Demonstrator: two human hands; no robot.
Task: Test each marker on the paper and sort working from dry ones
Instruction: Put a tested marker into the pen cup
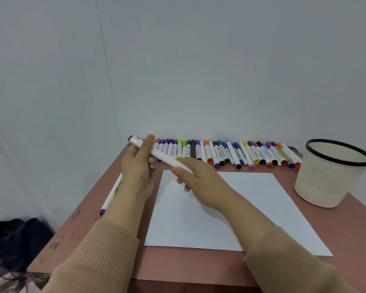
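Centre-left of frame: white marker [163, 156] held in the air, tilted, dark brownish cap end to upper left, other end lower right. L hand [137, 166] grips upper part, fingers curled round barrel, thumb laid over it. R hand [199, 182] grips lower end, fingers and thumb closed round it. Both held above far left corner of paper [262, 208]; sheet is blank white, flat on pinkish bench [199, 265], centre-right. Row of markers [230, 153], mixed cap colours, lies side by side along back edge of bench by the wall. One purple-capped marker [112, 191] lies alone near left edge of bench, partly behind L wrist. Cream basket [330, 176] w/ black rim stands upright at right, just beside paper. Tan ribbed sleeves [106, 250] on both arms. Dark cloth [15, 240] at lower left, off the bench.
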